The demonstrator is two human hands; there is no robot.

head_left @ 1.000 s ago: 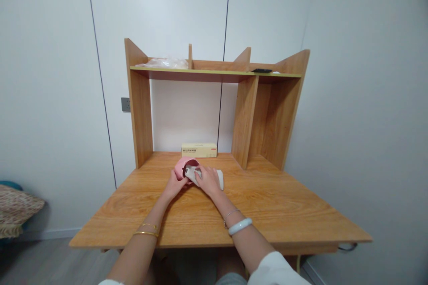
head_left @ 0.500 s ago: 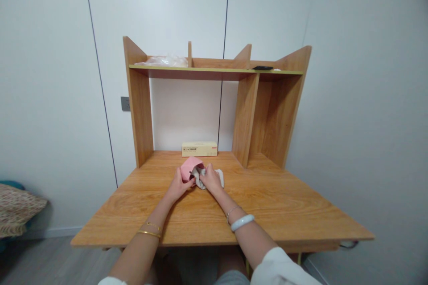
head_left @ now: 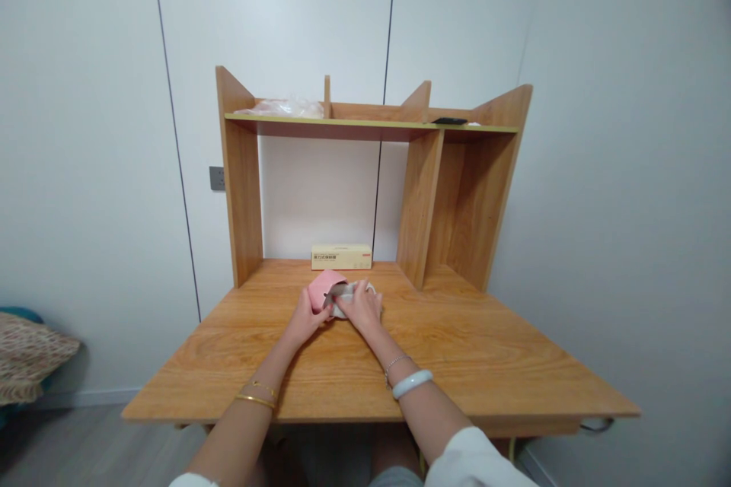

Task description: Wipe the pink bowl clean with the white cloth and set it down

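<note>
A pink cup-like container [head_left: 320, 288] lies on its side near the middle of the wooden desk [head_left: 468, 365], its mouth turned right. My left hand [head_left: 302, 316] grips it from the left. My right hand [head_left: 359, 308] is closed on a crumpled whitish cloth [head_left: 348, 297] and presses it into the container's mouth. Part of the cloth sticks out past my right fingers. Both forearms reach in from the bottom edge, with bracelets on each wrist.
A long yellowish box [head_left: 341, 256] stands at the back of the desk under the hutch shelf [head_left: 365, 124]. A clear plastic bag [head_left: 282, 108] and a dark flat object [head_left: 448, 121] lie on the shelf. A patterned cushion [head_left: 31, 354] sits at the far left.
The cloth has been bunched up and pushed further into the pink container; less of it trails to the right. My right hand has moved closer to the container.
</note>
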